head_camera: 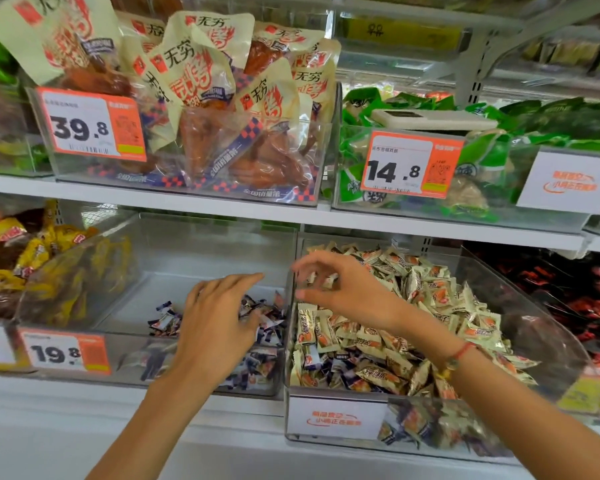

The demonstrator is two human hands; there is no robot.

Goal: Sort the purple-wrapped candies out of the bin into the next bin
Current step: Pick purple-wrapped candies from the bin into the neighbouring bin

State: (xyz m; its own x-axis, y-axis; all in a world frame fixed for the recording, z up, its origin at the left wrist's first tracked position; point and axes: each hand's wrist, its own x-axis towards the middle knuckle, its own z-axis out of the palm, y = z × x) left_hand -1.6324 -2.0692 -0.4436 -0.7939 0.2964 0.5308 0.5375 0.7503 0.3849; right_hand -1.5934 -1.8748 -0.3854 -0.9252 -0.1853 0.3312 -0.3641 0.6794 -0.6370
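A clear bin on the lower shelf is heaped with cream-wrapped candies, and a few purple-wrapped candies lie among them near its left front. The clear bin to its left holds a small pile of purple-wrapped candies in its right half. My left hand reaches into that left bin, fingers spread over the purple pile, holding nothing I can see. My right hand hovers over the left edge of the cream candy bin, fingers curled apart and empty.
A bin of yellow snack packs stands at far left and a bin of dark red packs at far right. The shelf above carries bins of roast chicken packs and green packs. Price tags hang on the bin fronts.
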